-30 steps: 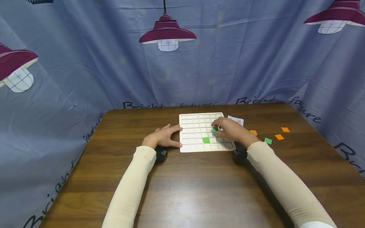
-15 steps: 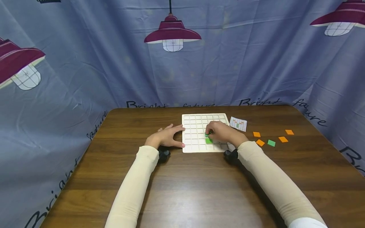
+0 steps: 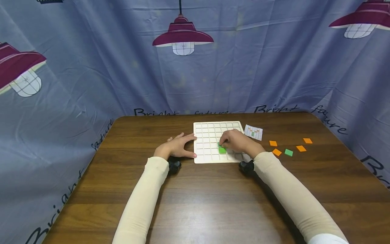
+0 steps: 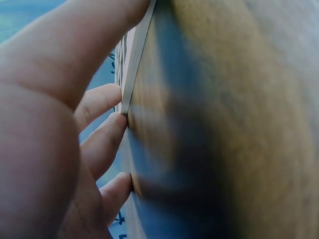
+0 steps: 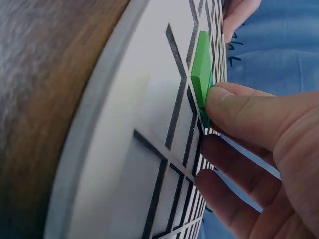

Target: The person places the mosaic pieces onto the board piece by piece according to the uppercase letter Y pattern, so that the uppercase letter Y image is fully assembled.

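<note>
A white grid board (image 3: 204, 149) lies on the wooden table. My left hand (image 3: 176, 146) touches its left edge with thumb and fingers spread; in the left wrist view, fingertips (image 4: 117, 122) meet the board's side. Over the board, my right hand (image 3: 239, 140) pinches a green square tile (image 3: 219, 144), mostly hidden by the fingers. That tile sits directly behind another green tile (image 3: 222, 150) lying on the grid. In the right wrist view, the thumb (image 5: 222, 102) covers much of the pinched tile (image 5: 205, 118), beside the brighter green tile (image 5: 202, 64).
Right of the board is a small printed card (image 3: 253, 132) with a coloured grid. Several orange tiles (image 3: 301, 148) and one loose green tile (image 3: 288, 152) lie farther right. A blue curtain (image 3: 195, 81) hangs behind the table's far edge.
My right hand has carried the green tile left and slightly nearer, down to the grid behind the other green tile. The card and an orange tile came into fuller view. My left hand stayed put.
</note>
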A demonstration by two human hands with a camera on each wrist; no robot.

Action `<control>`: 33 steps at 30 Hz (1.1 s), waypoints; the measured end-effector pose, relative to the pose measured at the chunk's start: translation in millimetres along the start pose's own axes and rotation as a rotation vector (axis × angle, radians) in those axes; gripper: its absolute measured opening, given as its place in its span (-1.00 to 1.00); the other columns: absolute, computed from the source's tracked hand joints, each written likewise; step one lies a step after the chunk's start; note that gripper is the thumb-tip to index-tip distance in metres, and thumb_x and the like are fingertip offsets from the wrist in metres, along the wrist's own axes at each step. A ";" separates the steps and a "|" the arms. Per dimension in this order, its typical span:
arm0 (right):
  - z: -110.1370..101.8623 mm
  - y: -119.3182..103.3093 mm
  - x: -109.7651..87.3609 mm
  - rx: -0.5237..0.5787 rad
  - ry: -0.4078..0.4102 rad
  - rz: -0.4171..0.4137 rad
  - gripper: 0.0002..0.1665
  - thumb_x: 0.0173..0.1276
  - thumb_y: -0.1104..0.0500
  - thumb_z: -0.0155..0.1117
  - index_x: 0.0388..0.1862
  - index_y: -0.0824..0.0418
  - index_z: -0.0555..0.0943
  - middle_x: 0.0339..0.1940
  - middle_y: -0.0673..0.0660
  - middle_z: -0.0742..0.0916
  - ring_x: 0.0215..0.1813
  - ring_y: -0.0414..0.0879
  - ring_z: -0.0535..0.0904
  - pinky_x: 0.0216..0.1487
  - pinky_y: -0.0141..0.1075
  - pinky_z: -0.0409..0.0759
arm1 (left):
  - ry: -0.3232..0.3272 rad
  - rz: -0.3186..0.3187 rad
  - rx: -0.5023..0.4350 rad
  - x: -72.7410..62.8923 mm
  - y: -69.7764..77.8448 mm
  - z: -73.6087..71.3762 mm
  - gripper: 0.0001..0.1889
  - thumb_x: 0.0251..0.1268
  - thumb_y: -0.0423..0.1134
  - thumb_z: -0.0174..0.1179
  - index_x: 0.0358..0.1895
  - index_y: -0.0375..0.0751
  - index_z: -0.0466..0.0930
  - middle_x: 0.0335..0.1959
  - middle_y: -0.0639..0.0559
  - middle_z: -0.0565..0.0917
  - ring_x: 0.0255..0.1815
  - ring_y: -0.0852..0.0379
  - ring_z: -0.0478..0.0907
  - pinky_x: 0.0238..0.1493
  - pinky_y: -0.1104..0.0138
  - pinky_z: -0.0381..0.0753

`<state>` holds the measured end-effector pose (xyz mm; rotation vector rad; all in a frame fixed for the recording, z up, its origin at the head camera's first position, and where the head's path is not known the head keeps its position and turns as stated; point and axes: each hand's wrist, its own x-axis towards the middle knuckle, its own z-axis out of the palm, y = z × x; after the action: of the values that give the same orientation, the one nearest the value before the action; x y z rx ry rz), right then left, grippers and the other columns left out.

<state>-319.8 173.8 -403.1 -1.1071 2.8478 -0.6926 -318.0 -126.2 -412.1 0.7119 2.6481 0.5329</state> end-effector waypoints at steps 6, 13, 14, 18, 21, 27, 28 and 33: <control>-1.0 -2.0 -0.7 0.018 -0.035 0.031 -0.88 0.31 0.36 0.44 -0.21 0.23 0.81 -0.13 0.10 0.78 -0.06 0.02 0.71 -0.04 -0.12 0.66 | 0.001 -0.002 -0.016 -1.8 -0.7 -0.2 -0.09 0.23 0.29 0.35 0.60 0.19 0.17 0.65 0.21 -0.01 0.65 -0.07 -0.24 0.44 -0.32 -0.23; -10.9 0.7 -18.6 -0.019 -0.082 0.061 -0.70 0.40 0.30 0.37 0.09 0.31 0.71 0.05 0.19 0.72 0.10 0.07 0.63 0.10 -0.02 0.58 | -0.008 0.006 -0.019 -0.6 0.0 -0.3 -0.09 0.22 0.29 0.34 0.60 0.20 0.17 0.65 0.20 -0.02 0.65 -0.08 -0.24 0.43 -0.33 -0.23; -13.2 3.4 -22.9 -0.029 -0.069 0.055 -0.69 0.39 0.30 0.36 0.10 0.33 0.70 0.06 0.21 0.72 0.10 0.10 0.63 0.11 0.00 0.57 | -0.008 0.004 -0.019 -0.4 0.0 -0.3 -0.09 0.23 0.29 0.34 0.60 0.20 0.17 0.65 0.21 -0.02 0.65 -0.07 -0.25 0.43 -0.32 -0.23; -23.8 17.2 -47.6 -0.110 -0.016 0.044 -0.72 0.40 0.28 0.35 0.06 0.34 0.71 0.01 0.22 0.72 0.06 0.12 0.63 0.08 0.05 0.57 | -0.004 -0.007 -0.015 -0.1 0.0 -0.4 -0.09 0.22 0.29 0.35 0.60 0.21 0.17 0.65 0.24 -0.03 0.65 -0.05 -0.24 0.44 -0.31 -0.22; -33.9 28.0 -76.9 -0.187 0.016 0.082 -0.73 0.38 0.26 0.38 0.04 0.31 0.72 -0.04 0.22 0.72 -0.01 0.13 0.64 0.03 0.07 0.58 | -0.004 0.001 -0.013 1.5 1.1 0.5 -0.08 0.22 0.30 0.34 0.61 0.21 0.17 0.65 0.23 -0.02 0.65 -0.06 -0.24 0.43 -0.32 -0.21; -49.3 46.4 -135.2 -0.346 0.031 0.249 -0.57 0.35 0.14 0.43 0.14 0.30 0.67 -0.03 0.27 0.67 -0.11 0.17 0.63 -0.12 0.18 0.58 | 0.003 -0.002 -0.003 1.7 2.0 -0.9 -0.09 0.22 0.30 0.34 0.61 0.22 0.17 0.65 0.24 -0.03 0.65 -0.06 -0.24 0.43 -0.33 -0.20; -50.1 49.5 -143.1 -0.363 0.024 0.276 -0.54 0.35 0.11 0.43 0.16 0.31 0.66 -0.04 0.30 0.66 -0.13 0.19 0.62 -0.13 0.20 0.58 | 0.001 -0.007 -0.003 1.2 1.9 -1.2 -0.09 0.22 0.30 0.34 0.61 0.23 0.16 0.65 0.25 -0.03 0.65 -0.05 -0.25 0.43 -0.32 -0.20; -49.8 64.8 -174.2 -0.359 -0.001 0.357 -0.46 0.40 0.06 0.37 0.22 0.38 0.58 0.03 0.43 0.61 -0.02 0.37 0.58 -0.05 0.30 0.52 | -0.008 -0.014 -0.014 -0.3 0.6 -0.8 -0.08 0.22 0.30 0.34 0.61 0.22 0.16 0.65 0.24 -0.04 0.65 -0.06 -0.25 0.44 -0.32 -0.23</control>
<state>-238.8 348.2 -410.2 -0.5807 3.1222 -0.1646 -317.8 -126.1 -411.0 0.6889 2.6374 0.5424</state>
